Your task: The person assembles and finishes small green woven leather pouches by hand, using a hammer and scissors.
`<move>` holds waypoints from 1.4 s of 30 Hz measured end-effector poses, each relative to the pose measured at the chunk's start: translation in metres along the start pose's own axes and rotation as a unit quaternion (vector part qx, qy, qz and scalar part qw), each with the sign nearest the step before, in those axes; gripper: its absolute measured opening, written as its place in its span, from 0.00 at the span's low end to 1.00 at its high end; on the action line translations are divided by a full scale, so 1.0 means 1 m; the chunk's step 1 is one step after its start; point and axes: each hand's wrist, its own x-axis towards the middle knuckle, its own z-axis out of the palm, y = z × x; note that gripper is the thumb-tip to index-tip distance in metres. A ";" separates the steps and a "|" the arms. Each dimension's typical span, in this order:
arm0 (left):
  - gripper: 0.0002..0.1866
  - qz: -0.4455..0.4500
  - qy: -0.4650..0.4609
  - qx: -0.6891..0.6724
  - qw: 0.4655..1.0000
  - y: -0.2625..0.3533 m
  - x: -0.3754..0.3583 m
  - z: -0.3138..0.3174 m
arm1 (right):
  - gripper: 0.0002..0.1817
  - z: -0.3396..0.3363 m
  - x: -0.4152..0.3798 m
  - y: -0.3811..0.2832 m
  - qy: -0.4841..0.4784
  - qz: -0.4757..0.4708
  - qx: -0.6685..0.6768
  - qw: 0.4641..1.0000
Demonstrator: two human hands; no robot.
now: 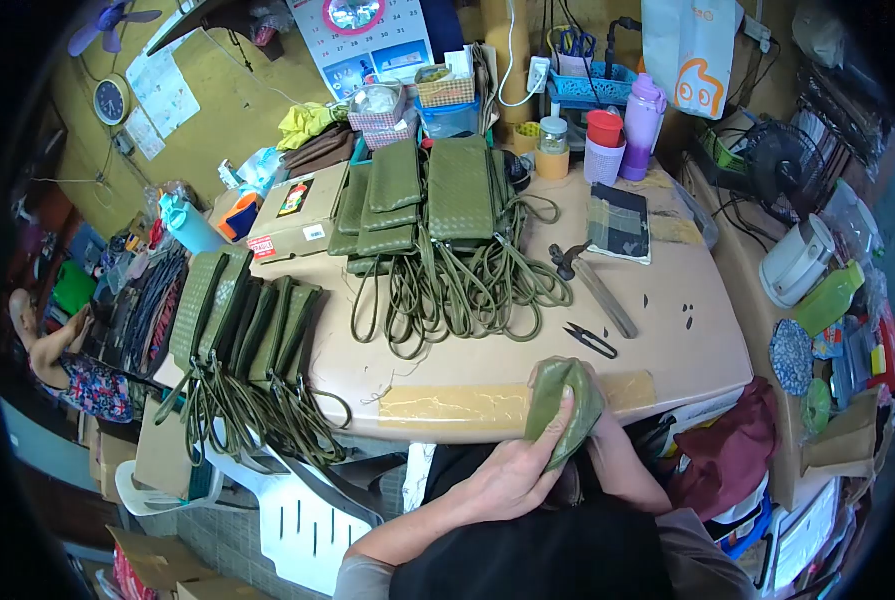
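Both forearms reach forward from the torso and meet at the near table edge, the left hand [513,475] palm-down with its fingers [558,425] pressed flat along the green pouch [558,395], the right hand almost wholly hidden behind it, only the right forearm showing.

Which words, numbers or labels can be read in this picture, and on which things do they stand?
Nothing can be read for certain.
Wall calendar: rows of date numbers, too small to read.
Wall clock: dial numbers blurred.
Flat cardboard box: red label and white sticker, both illegible.
White bag: orange logo, lettering at top too blurred.
Green pouch held in both hands: no text visible.
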 end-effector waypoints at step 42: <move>0.12 -0.037 0.208 -0.572 0.792 -0.031 0.019 -0.010 | 0.15 0.067 0.000 -0.067 0.033 -0.030 -0.034 0.998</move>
